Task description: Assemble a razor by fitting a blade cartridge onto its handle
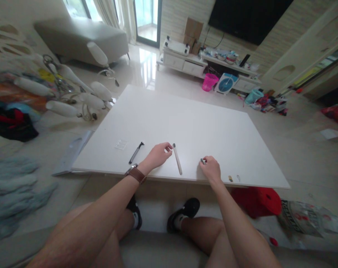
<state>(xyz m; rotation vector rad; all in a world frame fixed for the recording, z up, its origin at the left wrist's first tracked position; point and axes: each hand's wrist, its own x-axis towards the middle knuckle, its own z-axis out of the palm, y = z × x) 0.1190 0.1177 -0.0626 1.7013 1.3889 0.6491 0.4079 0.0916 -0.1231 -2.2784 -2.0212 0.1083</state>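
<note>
My left hand (158, 154), with a watch (136, 174) on its wrist, hovers over the white table (185, 115). Its fingers curl loosely with a gap to the thumb, beside the dark end of a slim pale bar-shaped tool (177, 160). My right hand (211, 169) is closed on a small dark object (203, 161) near the front edge; its kind is unclear. Left of my left hand lie a black-and-grey tool with a hooked head (136, 153) and a clear plastic piece (121, 144). A small gold-and-black piece (230, 178) and a tiny clear piece (238, 178) lie to the right.
A lamp with several white shades (63, 108) stands off the table's left side. Below the right front edge are a red roll (265, 203) and a printed bag (305, 217). Across the floor stand a pink basket (210, 82) and a low white cabinet (173, 60).
</note>
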